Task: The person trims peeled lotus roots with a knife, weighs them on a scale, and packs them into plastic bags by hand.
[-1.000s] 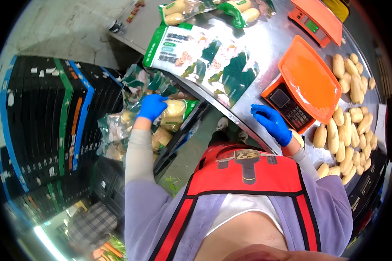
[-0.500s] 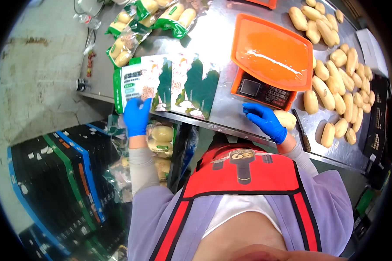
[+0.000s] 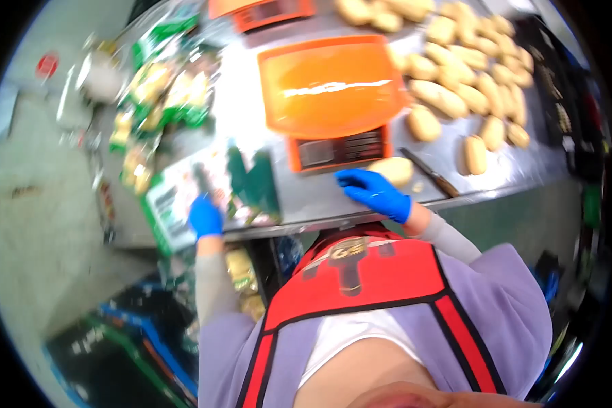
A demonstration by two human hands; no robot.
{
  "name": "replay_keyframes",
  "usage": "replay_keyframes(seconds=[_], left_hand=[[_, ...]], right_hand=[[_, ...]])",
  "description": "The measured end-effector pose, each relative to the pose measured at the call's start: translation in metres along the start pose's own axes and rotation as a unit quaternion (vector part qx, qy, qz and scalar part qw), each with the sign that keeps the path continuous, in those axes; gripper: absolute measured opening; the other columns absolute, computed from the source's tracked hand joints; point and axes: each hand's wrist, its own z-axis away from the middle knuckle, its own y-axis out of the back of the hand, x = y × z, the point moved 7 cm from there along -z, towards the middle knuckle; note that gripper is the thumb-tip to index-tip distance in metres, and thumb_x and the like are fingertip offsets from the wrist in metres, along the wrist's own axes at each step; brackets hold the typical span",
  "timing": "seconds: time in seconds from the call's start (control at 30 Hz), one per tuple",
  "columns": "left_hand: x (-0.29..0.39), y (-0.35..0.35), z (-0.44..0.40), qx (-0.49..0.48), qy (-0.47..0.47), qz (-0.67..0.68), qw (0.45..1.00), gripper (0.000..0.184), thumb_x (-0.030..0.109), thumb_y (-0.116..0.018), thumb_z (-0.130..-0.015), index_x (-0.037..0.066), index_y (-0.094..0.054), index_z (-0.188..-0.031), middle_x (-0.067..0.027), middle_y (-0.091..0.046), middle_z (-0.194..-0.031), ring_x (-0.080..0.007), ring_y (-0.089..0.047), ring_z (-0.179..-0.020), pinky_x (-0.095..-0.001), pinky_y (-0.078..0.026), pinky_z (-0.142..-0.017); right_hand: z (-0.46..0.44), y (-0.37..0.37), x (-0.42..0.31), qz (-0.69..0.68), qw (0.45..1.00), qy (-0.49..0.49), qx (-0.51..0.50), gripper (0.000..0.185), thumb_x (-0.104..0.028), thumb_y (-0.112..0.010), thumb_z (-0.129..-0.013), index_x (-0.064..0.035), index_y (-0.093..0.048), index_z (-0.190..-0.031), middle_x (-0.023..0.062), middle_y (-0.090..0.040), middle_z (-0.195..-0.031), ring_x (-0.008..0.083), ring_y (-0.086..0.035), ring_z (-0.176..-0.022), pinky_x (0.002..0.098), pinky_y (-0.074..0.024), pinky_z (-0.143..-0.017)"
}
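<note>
My left hand [image 3: 205, 216], in a blue glove, is over the printed plastic bags [image 3: 255, 187] lying flat near the table's front edge; its fingers are smeared by motion. My right hand [image 3: 374, 193], also gloved in blue, rests at the front edge with fingers apart and nothing held. Just behind it lies a single peeled, potato-like piece [image 3: 396, 171]. The orange scale [image 3: 333, 85] stands beyond, its pan tilted over a dark keypad. To the right of my right hand lies a knife [image 3: 430, 173]. Many pale peeled pieces [image 3: 438, 98] are heaped at the right.
Filled bags [image 3: 187, 92] lie at the table's left back. A second orange scale [image 3: 272, 12] stands at the far edge. Below the table's left front are a crate with packed bags [image 3: 240, 268] and stacked black crates [image 3: 126, 340]. A white container [image 3: 102, 77] stands at the far left.
My left hand has moved up from the packed bags below the table to the flat printed bags. My right hand stays open near the scale. The view has turned and shifted right.
</note>
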Motion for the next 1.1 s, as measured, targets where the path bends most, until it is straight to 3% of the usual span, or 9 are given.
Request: replay_keyframes(seconds=[0.03, 0.17, 0.37, 0.5, 0.6, 0.73, 0.87, 1.0, 1.1], left_hand=[[-0.008, 0.001, -0.001, 0.013, -0.017, 0.043, 0.999, 0.048, 0.05, -0.06, -0.078, 0.002, -0.059, -0.078, -0.0233, -0.06, -0.07, -0.0412, -0.059, -0.066, -0.0482, -0.048, -0.06], [-0.03, 0.011, -0.007, 0.03, -0.069, 0.085, 0.994, 0.02, 0.017, -0.063, -0.071, 0.002, -0.055, -0.081, -0.0229, -0.06, -0.075, -0.0412, -0.058, -0.072, -0.0458, -0.045, -0.064], [0.036, 0.071, -0.009, 0.072, -0.079, 0.139, 0.984, 0.02, 0.006, -0.05, -0.074, 0.0, -0.058, -0.091, -0.0249, -0.06, -0.08, -0.0409, -0.057, -0.07, -0.046, -0.043, -0.06], [0.089, 0.039, -0.005, -0.054, -0.092, 0.056, 0.993, 0.024, 0.018, -0.059, -0.068, 0.0, -0.055, -0.083, -0.0245, -0.059, -0.081, -0.0426, -0.057, -0.075, -0.0474, -0.046, -0.069], [0.102, 0.032, 0.007, -0.021, -0.102, 0.044, 0.994, 0.031, 0.023, -0.064, -0.067, 0.0, -0.053, -0.083, -0.0232, -0.056, -0.083, -0.0408, -0.056, -0.078, -0.0477, -0.044, -0.069], [0.102, 0.039, 0.016, 0.017, -0.129, 0.076, 0.989, 0.038, 0.034, -0.067, -0.071, 0.0, -0.053, -0.082, -0.0211, -0.055, -0.08, -0.0396, -0.054, -0.074, -0.0479, -0.043, -0.067], [0.103, 0.041, 0.025, 0.057, -0.069, 0.084, 0.992, 0.044, 0.042, -0.063, -0.079, -0.001, -0.054, -0.082, -0.0201, -0.054, -0.079, -0.0386, -0.053, -0.072, -0.0468, -0.042, -0.065], [0.087, 0.023, 0.03, 0.142, -0.051, 0.124, 0.981, 0.032, 0.032, -0.057, -0.084, 0.0, -0.056, -0.089, -0.0209, -0.056, -0.089, -0.0374, -0.052, -0.084, -0.0452, -0.041, -0.074], [0.087, 0.025, 0.035, 0.22, -0.074, 0.143, 0.962, 0.033, 0.03, -0.052, -0.089, -0.002, -0.058, -0.087, -0.0207, -0.057, -0.085, -0.0379, -0.053, -0.077, -0.0445, -0.041, -0.069]], right_hand=[[0.003, 0.004, 0.005, -0.007, 1.0, 0.022, 0.017, 0.037, -0.016, -0.059, -0.086, -0.0016, -0.053, -0.119, 0.0081, -0.061, -0.103, 0.0144, -0.057, -0.094, 0.0294, -0.0467, -0.084], [0.021, 0.024, 0.01, 0.035, 0.997, 0.027, 0.066, 0.037, -0.019, -0.059, -0.086, -0.0018, -0.053, -0.118, 0.0125, -0.063, -0.099, 0.0199, -0.061, -0.092, 0.0323, -0.0477, -0.083], [0.06, 0.05, 0.003, 0.015, 0.992, 0.02, 0.126, 0.037, -0.016, -0.058, -0.086, -0.0025, -0.053, -0.12, 0.0123, -0.062, -0.102, 0.0182, -0.059, -0.096, 0.0307, -0.0463, -0.086], [0.075, 0.087, 0.011, -0.049, 0.979, 0.018, 0.197, 0.036, -0.013, -0.059, -0.086, 0.0005, -0.053, -0.119, 0.0104, -0.06, -0.108, 0.0176, -0.057, -0.099, 0.0302, -0.0446, -0.089], [0.096, 0.15, 0.008, -0.079, 0.946, 0.01, 0.313, 0.036, -0.01, -0.059, -0.085, 0.0027, -0.053, -0.118, 0.0094, -0.06, -0.109, 0.0183, -0.057, -0.099, 0.0297, -0.0437, -0.091], [0.14, 0.274, 0.019, 0.171, 0.852, 0.072, 0.489, 0.037, -0.015, -0.059, -0.085, -0.0022, -0.054, -0.119, 0.011, -0.06, -0.11, 0.0171, -0.057, -0.097, 0.0287, -0.0449, -0.087], [0.163, 0.378, 0.013, 0.3, 0.747, 0.041, 0.592, 0.047, -0.022, -0.065, -0.079, -0.0044, -0.052, -0.121, 0.0159, -0.058, -0.114, 0.028, -0.057, -0.102, 0.0353, -0.0449, -0.088], [0.116, 0.434, -0.002, 0.507, 0.681, 0.014, 0.528, 0.063, -0.02, -0.067, -0.073, -0.0075, -0.042, -0.129, 0.0178, -0.052, -0.122, 0.033, -0.05, -0.112, 0.041, -0.0407, -0.094], [0.075, 0.45, -0.009, 0.615, 0.668, -0.162, 0.386, 0.083, -0.018, -0.068, -0.071, -0.0115, -0.022, -0.14, 0.0187, -0.043, -0.132, 0.0331, -0.045, -0.117, 0.0415, -0.0391, -0.097]])
